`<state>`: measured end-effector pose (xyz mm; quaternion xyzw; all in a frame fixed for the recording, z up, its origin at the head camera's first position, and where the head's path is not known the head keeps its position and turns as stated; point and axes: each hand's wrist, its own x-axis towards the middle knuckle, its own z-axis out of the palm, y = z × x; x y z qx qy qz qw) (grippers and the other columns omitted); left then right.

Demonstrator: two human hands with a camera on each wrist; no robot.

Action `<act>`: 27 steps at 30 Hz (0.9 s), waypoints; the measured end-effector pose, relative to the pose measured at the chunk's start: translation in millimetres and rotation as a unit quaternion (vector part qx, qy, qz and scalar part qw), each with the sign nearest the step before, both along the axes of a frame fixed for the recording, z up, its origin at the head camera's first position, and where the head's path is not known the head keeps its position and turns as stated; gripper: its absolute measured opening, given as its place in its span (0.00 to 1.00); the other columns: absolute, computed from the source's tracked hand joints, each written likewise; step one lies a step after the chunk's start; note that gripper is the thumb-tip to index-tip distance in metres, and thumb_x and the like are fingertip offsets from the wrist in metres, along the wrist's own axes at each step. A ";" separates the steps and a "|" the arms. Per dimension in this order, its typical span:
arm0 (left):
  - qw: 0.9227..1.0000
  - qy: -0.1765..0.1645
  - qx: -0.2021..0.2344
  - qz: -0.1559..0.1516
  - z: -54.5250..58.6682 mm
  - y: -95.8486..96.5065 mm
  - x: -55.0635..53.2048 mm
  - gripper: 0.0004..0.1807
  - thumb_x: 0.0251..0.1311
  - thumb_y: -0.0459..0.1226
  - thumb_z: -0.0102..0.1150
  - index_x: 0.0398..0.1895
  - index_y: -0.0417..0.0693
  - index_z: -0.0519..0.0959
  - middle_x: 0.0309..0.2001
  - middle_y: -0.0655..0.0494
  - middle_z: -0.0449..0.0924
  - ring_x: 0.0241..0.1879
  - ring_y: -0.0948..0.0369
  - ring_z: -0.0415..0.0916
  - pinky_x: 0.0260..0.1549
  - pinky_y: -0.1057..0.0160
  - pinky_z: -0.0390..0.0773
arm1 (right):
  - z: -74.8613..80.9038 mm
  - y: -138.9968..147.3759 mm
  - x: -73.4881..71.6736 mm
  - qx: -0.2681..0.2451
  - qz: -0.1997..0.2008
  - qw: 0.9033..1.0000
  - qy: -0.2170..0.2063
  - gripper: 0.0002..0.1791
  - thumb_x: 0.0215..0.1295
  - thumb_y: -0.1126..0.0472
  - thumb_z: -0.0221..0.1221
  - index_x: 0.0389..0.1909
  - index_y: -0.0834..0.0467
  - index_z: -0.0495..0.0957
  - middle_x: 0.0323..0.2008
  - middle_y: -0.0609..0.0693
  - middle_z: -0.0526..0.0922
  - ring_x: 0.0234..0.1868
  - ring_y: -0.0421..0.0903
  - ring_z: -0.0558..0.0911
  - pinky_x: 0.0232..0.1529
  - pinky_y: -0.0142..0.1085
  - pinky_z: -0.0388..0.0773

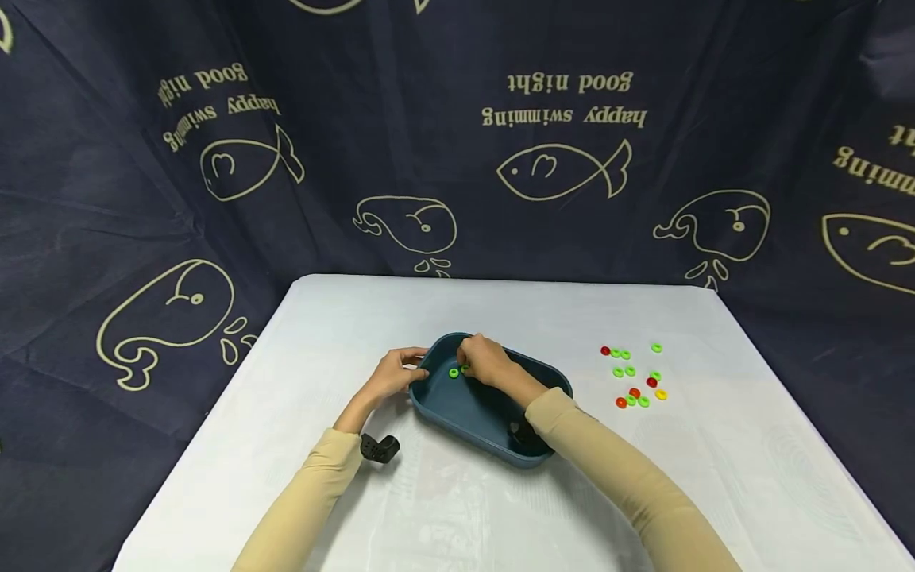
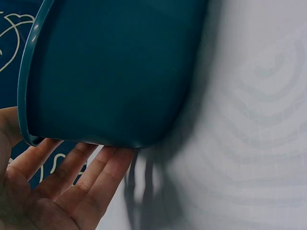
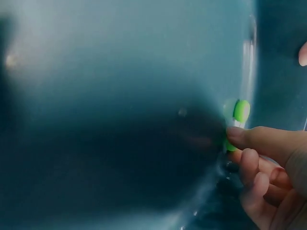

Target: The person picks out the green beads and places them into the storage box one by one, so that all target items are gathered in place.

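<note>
A dark teal plastic basin with rounded corners sits tilted on the white table. My left hand holds its left end, thumb over the rim and fingers spread against the outer wall, as the left wrist view shows. Inside the basin, my right hand reaches down near the far left corner. Its thumb and fingertip pinch a small green ring, mostly covered by the thumb. Another green ring lies beside it at the foot of the wall, and this green ring shows more clearly in the right wrist view.
To the right of the basin, several small rings lie scattered on the white table: green rings, red ones, orange-red ones and a yellow one. A dark cloth with fish drawings hangs behind the table.
</note>
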<state>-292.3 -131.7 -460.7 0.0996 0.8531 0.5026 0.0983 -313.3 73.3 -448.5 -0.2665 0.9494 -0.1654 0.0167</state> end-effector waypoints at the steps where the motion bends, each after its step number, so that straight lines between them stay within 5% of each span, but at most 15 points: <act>1: 1.000 -0.001 0.001 0.000 0.2 0.3 -0.1 0.23 0.57 0.32 0.59 0.58 0.45 0.75 0.50 0.39 0.79 0.36 0.58 0.79 0.21 0.67 0.74 | -0.3 0.3 0.3 0.006 -0.001 1.000 -0.001 0.09 0.53 0.67 0.66 0.37 0.61 0.84 0.37 0.53 0.84 0.38 0.47 0.83 0.39 0.38 0.80; 15: 1.000 0.005 0.000 0.003 -0.7 0.4 -0.1 0.23 0.57 0.32 0.59 0.58 0.45 0.75 0.50 0.40 0.79 0.35 0.60 0.79 0.21 0.67 0.73 | 10.3 6.6 2.0 -0.015 -0.005 1.000 0.004 0.13 0.51 0.66 0.68 0.39 0.61 0.83 0.38 0.54 0.85 0.39 0.48 0.84 0.40 0.39 0.81; 27: 1.000 0.001 0.001 -0.001 0.8 -0.4 0.0 0.23 0.57 0.31 0.60 0.58 0.43 0.75 0.50 0.38 0.78 0.36 0.57 0.80 0.20 0.68 0.73 | 48.4 24.2 0.7 -0.062 -0.002 0.998 0.017 0.12 0.53 0.64 0.67 0.40 0.61 0.84 0.39 0.54 0.86 0.41 0.49 0.83 0.43 0.40 0.80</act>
